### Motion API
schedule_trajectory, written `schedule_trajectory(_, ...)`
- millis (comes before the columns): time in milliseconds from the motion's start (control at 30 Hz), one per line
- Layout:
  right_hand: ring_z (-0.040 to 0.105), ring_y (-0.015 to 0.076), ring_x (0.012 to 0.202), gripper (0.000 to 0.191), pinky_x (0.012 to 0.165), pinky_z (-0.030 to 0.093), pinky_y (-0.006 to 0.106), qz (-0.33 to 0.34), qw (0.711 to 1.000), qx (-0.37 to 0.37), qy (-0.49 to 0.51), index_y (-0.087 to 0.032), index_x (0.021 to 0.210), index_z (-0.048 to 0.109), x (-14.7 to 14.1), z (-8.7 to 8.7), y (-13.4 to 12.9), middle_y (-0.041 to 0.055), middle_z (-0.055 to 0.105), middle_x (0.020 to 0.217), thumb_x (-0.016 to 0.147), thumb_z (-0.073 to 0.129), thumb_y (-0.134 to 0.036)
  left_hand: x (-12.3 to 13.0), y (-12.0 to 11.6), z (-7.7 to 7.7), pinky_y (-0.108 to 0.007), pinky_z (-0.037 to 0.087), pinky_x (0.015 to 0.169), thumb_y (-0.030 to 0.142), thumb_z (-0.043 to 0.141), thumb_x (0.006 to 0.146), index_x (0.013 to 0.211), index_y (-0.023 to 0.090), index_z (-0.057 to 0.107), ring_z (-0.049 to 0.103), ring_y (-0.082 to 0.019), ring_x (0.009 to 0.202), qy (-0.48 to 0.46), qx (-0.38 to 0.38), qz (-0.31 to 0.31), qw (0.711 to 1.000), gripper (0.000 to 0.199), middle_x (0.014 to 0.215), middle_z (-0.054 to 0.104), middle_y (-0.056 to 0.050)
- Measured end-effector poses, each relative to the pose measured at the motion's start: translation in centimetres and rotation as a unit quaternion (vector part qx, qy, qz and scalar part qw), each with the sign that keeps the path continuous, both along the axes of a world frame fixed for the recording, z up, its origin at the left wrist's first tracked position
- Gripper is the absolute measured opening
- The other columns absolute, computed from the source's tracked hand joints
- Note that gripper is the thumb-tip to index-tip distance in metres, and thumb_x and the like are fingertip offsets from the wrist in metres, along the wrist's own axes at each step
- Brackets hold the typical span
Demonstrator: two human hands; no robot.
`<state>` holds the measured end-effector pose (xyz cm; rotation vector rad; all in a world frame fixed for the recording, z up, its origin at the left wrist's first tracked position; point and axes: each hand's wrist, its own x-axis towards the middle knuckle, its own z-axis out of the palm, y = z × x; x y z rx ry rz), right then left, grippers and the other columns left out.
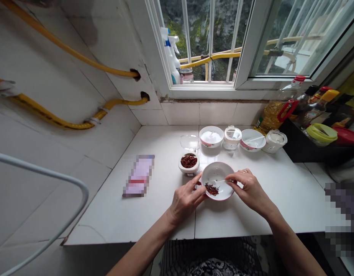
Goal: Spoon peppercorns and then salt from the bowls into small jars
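Observation:
A white bowl is tipped toward the camera over the counter, and its inside shows. My left hand grips the bowl's left rim between thumb and fingers. In the bowl's lower left lies a small heap of reddish-brown, peppercorn-like spice. My right hand pinches the handle of a small pale spoon, whose head is inside the bowl beside the spice. Just behind my left hand stands a small white spice jar, filled with the same dark red spice, with its clear lid raised.
Along the wall stand a bowl of white powder, a lidded jar, another bowl with a spoon and another jar. A blurred purple packet lies left. An oil bottle and several sauce bottles stand right.

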<state>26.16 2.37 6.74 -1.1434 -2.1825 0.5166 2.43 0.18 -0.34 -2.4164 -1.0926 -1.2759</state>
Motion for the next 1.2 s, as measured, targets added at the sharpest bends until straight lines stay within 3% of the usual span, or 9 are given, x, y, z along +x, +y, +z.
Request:
schedule_trajectory(133, 0.068, 0.0216, 0.076, 0.015, 0.081, 0.048, 0.040, 0.000, 1.000, -0.020, 0.019, -0.024, 0.090, 0.073, -0.6, -0.2, -0.5, 0.0043, 0.078, 0.083, 0.093, 0.059, -0.021, 0.0, 0.0, 0.0, -0.025, 0.057, 0.068, 0.022, 0.060, 0.095, 0.097, 0.017, 0.066, 0.071, -0.016, 0.080, 0.001, -0.003, -0.004, 1.000, 0.008, 0.130, 0.063, -0.020)
schedule_trajectory(333, 0.067, 0.0244, 0.081, 0.011, 0.072, 0.053, 0.037, -0.093, 0.989, -0.068, 0.087, -0.026, 0.088, 0.077, -0.9, -1.0, -0.9, 0.0042, 0.076, 0.077, 0.086, 0.066, -0.026, 0.0, 0.0, 0.0, -0.025, 0.057, 0.067, 0.021, 0.060, 0.095, 0.097, 0.017, 0.066, 0.071, -0.017, 0.080, 0.004, 0.008, -0.004, 1.000, 0.008, 0.130, 0.063, -0.020)
schedule_trajectory(500, 0.068, 0.0232, 0.079, 0.012, 0.070, 0.055, 0.035, -0.131, 0.976, -0.095, 0.143, -0.026, 0.087, 0.078, -0.4, -1.1, -0.8, 0.0048, 0.077, 0.082, 0.085, 0.068, -0.031, 0.0, -0.1, 0.0, -0.025, 0.058, 0.067, 0.021, 0.061, 0.094, 0.093, 0.017, 0.065, 0.072, -0.018, 0.083, 0.008, 0.013, -0.005, 1.000, 0.006, 0.131, 0.062, -0.021)
schedule_trajectory(867, 0.069, 0.0229, 0.075, 0.017, 0.077, 0.050, 0.042, -0.040, 0.999, 0.002, -0.002, -0.025, 0.092, 0.073, 1.0, 0.1, -1.8, 0.0045, 0.078, 0.084, 0.092, 0.057, -0.019, -0.1, -0.1, 0.1, -0.026, 0.057, 0.066, 0.021, 0.063, 0.093, 0.096, 0.017, 0.065, 0.072, -0.018, 0.080, 0.020, 0.019, -0.006, 1.000, 0.005, 0.134, 0.060, -0.021)
schedule_trajectory(1067, 0.067, 0.0238, 0.077, 0.013, 0.072, 0.053, 0.038, -0.080, 0.995, -0.046, 0.032, -0.027, 0.089, 0.075, 0.4, -0.9, -2.5, 0.0032, 0.075, 0.075, 0.088, 0.063, -0.022, -0.1, -0.1, 0.1, -0.026, 0.058, 0.068, 0.022, 0.063, 0.093, 0.101, 0.018, 0.065, 0.072, -0.017, 0.079, 0.014, 0.027, -0.010, 0.999, 0.010, 0.134, 0.060, -0.021)
schedule_trajectory(1200, 0.069, 0.0243, 0.080, 0.011, 0.070, 0.056, 0.037, -0.114, 0.986, -0.086, 0.087, -0.027, 0.086, 0.077, 0.3, -1.4, -2.8, 0.0042, 0.076, 0.079, 0.086, 0.066, -0.027, -0.1, -0.1, 0.0, -0.026, 0.058, 0.068, 0.021, 0.063, 0.093, 0.105, 0.019, 0.065, 0.073, -0.017, 0.082, 0.014, 0.019, -0.008, 1.000, 0.012, 0.137, 0.059, -0.020)
